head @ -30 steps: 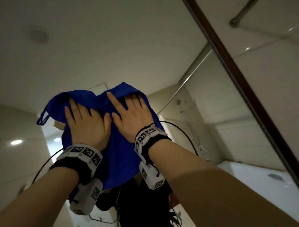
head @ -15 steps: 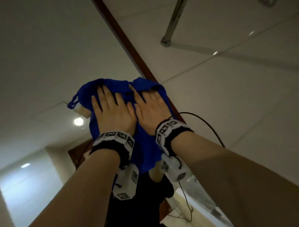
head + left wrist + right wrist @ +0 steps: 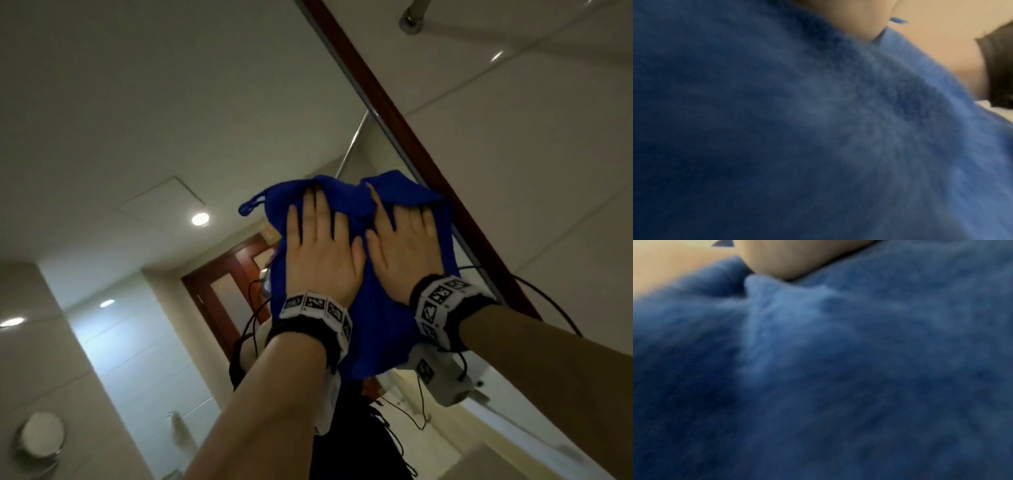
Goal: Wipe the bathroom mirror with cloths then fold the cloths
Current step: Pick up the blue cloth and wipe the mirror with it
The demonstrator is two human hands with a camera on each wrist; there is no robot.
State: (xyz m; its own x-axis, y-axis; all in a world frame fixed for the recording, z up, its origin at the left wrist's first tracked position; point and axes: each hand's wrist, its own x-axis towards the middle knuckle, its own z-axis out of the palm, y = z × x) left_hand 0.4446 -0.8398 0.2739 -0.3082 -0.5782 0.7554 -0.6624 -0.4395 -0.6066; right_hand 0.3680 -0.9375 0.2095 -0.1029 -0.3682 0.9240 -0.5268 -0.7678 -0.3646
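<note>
A blue cloth (image 3: pixel 380 325) is spread against the mirror (image 3: pixel 144 144), high up near its brown right frame (image 3: pixel 404 130). My left hand (image 3: pixel 320 250) lies flat on the cloth with fingers straight and spread. Beside it, thumbs almost touching, my right hand (image 3: pixel 400 250) presses the cloth the same way, fingertips near the cloth's top edge. A small loop (image 3: pixel 251 205) sticks out at the cloth's upper left corner. Both wrist views are filled with blurred blue cloth (image 3: pixel 797 129) (image 3: pixel 838 369), with a thumb at the top.
The mirror reflects ceiling lights (image 3: pixel 200 219), a brown door (image 3: pixel 226 291) and tiled walls. Right of the frame is a tiled wall (image 3: pixel 531 171) with a metal rod mount (image 3: pixel 409 20). Black cables (image 3: pixel 548 294) hang from my wrist units. A round fixture (image 3: pixel 41 435) sits low left.
Both hands have kept pressing the cloth and slid it across the glass near the right frame; the view has swung, now showing more of the mirror to the left.
</note>
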